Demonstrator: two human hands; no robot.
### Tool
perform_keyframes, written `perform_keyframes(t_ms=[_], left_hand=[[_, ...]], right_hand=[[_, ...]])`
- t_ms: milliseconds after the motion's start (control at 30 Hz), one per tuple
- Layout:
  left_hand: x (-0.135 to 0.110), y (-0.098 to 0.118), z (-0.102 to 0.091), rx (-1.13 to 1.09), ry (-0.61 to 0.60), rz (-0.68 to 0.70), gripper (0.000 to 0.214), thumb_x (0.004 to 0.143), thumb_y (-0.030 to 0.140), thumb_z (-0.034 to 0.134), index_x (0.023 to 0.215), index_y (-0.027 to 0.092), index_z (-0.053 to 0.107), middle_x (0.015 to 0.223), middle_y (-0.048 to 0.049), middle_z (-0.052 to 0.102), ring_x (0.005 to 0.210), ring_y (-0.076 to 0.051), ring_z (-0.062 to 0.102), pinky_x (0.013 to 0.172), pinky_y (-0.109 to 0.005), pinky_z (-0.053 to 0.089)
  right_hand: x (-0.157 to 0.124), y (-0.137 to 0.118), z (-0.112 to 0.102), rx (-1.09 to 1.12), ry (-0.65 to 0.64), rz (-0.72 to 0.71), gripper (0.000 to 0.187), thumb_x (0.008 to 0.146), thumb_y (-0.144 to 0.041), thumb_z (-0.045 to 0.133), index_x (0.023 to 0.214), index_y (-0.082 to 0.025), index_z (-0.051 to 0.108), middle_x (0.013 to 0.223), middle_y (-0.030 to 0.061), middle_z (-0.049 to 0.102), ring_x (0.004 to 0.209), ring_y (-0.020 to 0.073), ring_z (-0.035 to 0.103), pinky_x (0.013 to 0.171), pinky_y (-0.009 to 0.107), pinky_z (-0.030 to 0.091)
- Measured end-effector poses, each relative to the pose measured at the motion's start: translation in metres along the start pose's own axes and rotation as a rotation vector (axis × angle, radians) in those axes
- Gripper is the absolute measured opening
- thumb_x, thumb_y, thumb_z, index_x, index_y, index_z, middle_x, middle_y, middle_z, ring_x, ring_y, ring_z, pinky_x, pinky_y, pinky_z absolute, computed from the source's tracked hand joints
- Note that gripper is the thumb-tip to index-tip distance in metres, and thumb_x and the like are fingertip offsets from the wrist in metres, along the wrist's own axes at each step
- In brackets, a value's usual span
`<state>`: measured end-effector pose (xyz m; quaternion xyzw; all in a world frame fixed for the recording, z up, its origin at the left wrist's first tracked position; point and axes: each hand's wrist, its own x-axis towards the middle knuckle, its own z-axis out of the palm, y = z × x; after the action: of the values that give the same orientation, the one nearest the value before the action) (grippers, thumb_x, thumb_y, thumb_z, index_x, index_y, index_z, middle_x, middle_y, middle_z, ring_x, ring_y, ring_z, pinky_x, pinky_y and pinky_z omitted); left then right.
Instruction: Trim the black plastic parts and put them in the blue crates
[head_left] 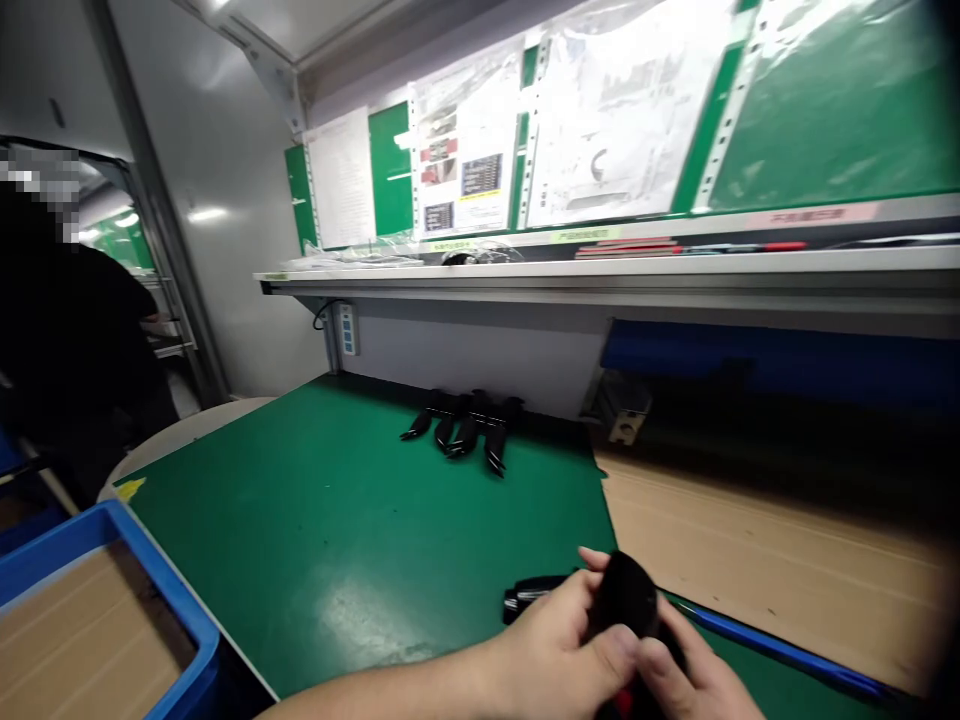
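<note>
Both hands meet low at the right of the head view. My left hand (pixel 562 645) is closed on a black moulded part (pixel 630 595) with a rounded upper end. From the other side, my right hand (pixel 697 665) grips the same part, the two thumbs nearly touching in front of it. A small patch of red shows below the thumbs. Left of my left hand, a glossy black piece (pixel 525 597) sticks out; whether it belongs to the held part I cannot tell. Several similar black curved parts (pixel 472 425) lie in a row at the back of the green mat (pixel 345 520).
A blue bin (pixel 199 610) lined with cardboard stands at the left. At the right is another blue-edged container (pixel 787 655) with a cardboard sheet (pixel 735 540). A shelf (pixel 600 285) with pens and papers spans the back. A person in dark clothes (pixel 75 340) stands far left.
</note>
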<state>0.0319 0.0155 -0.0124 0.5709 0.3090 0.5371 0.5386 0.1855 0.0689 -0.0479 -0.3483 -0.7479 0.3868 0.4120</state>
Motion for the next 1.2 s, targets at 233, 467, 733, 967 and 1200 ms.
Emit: perform_keyframes(t_ms=[233, 467, 733, 967, 1200], left_hand=[[-0.007, -0.017, 0.008, -0.431, 0.130, -0.488, 0.042, 0.088, 0.047, 0.052, 0.107, 0.010, 0.057, 0.068, -0.0062, 0.059, 0.052, -0.013, 0.052, 0.049, -0.022, 0.038], [-0.006, -0.011, 0.000, -0.565, 0.017, -0.725, 0.051, 0.093, 0.045, 0.041, 0.138, 0.023, 0.032, 0.102, -0.0162, 0.062, 0.077, -0.023, 0.061, 0.060, -0.036, 0.051], [-0.010, -0.006, -0.003, -0.563, -0.003, -0.686, 0.042, 0.091, 0.044, 0.047, 0.129, 0.027, 0.045, 0.118, -0.0135, 0.054, 0.091, -0.028, 0.060, 0.066, -0.042, 0.052], [-0.006, -0.006, -0.011, -0.401, -0.054, -0.705, 0.042, 0.092, 0.047, 0.041, 0.088, 0.011, 0.061, 0.097, -0.0144, 0.060, 0.075, -0.021, 0.060, 0.060, -0.030, 0.049], [-0.006, -0.005, -0.014, -0.152, -0.083, -0.669, 0.039, 0.092, 0.046, 0.042, 0.087, 0.011, 0.060, 0.077, -0.0068, 0.058, 0.070, -0.018, 0.058, 0.064, -0.028, 0.042]], right_hand=[[0.008, -0.032, -0.022, -0.349, -0.082, -0.119, 0.046, 0.095, -0.056, 0.041, 0.123, -0.022, 0.054, 0.118, 0.0095, 0.057, 0.110, 0.0273, 0.052, 0.095, 0.042, 0.044], [0.023, 0.034, -0.109, -0.787, -0.022, 0.021, 0.022, 0.084, -0.029, 0.066, 0.105, -0.024, 0.066, 0.099, 0.0063, 0.059, 0.098, 0.0257, 0.052, 0.086, 0.040, 0.042], [0.027, 0.045, -0.102, -0.611, 0.032, 0.027, 0.016, 0.097, -0.027, 0.041, 0.087, -0.019, 0.051, 0.079, 0.0011, 0.056, 0.075, 0.0171, 0.054, 0.071, 0.029, 0.044], [0.022, 0.009, -0.081, -0.474, 0.031, -0.085, 0.025, 0.103, -0.037, 0.025, 0.097, -0.021, 0.042, 0.081, 0.0020, 0.051, 0.072, 0.0166, 0.050, 0.070, 0.029, 0.042], [0.005, -0.014, -0.064, -0.491, -0.177, -0.315, 0.032, 0.104, -0.035, 0.023, 0.098, -0.019, 0.050, 0.079, 0.0022, 0.043, 0.066, 0.0158, 0.039, 0.061, 0.028, 0.032]])
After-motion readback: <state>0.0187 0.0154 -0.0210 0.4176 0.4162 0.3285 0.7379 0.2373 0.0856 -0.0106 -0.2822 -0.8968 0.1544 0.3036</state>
